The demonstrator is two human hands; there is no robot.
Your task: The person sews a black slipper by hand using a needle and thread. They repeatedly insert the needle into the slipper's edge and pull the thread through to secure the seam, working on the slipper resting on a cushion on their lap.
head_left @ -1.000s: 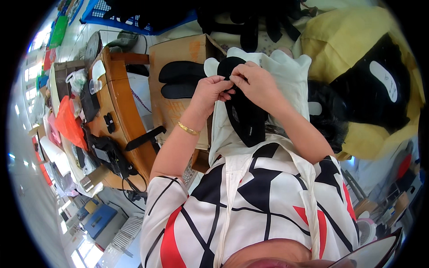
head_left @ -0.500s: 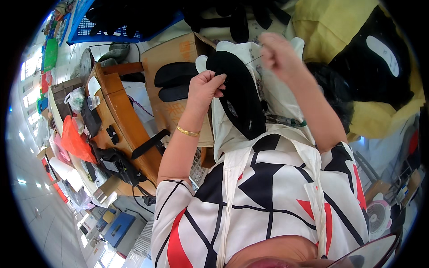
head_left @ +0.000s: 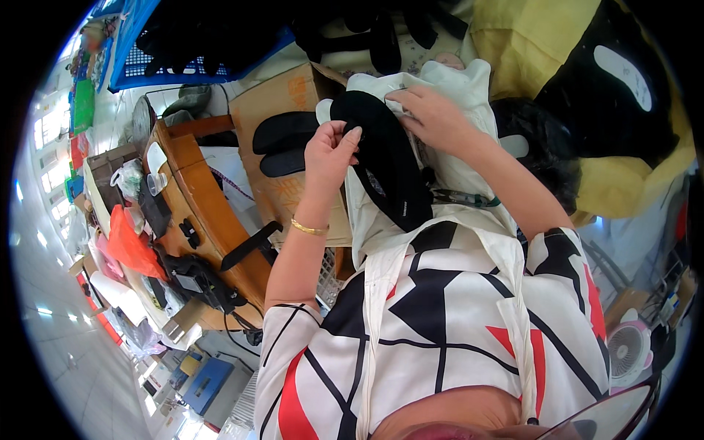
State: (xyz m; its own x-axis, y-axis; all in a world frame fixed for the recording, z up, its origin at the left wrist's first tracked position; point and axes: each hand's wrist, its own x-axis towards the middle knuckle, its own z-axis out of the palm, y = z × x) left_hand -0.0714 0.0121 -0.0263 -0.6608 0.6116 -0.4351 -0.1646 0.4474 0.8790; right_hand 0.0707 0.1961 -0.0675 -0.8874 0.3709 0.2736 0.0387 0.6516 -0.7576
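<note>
A long black cloth shoe [head_left: 396,165] lies over the white cloth on my lap, its rounded end pointing away from me. My left hand [head_left: 334,150], a gold bangle at its wrist, pinches the shoe's left edge between thumb and fingers. Beside the far right edge of the shoe is my right hand [head_left: 433,117], its fingers stretched out and apart. Any needle or thread at its fingertips is too small to make out. Scissors [head_left: 466,198] with dark handles rest on the cloth just right of the shoe.
Two black sole-shaped pieces [head_left: 282,143] lie on a cardboard box [head_left: 286,92] at left. Behind it stands a blue basket [head_left: 136,62] of dark items. A wooden table [head_left: 194,191] is further left. Black plastic [head_left: 539,154] and yellow cloth [head_left: 513,44] are at right.
My right hand has come down from the far right, where it drew a dark thread away from the shoe, to the shoe's edge. My left hand keeps its pinch.
</note>
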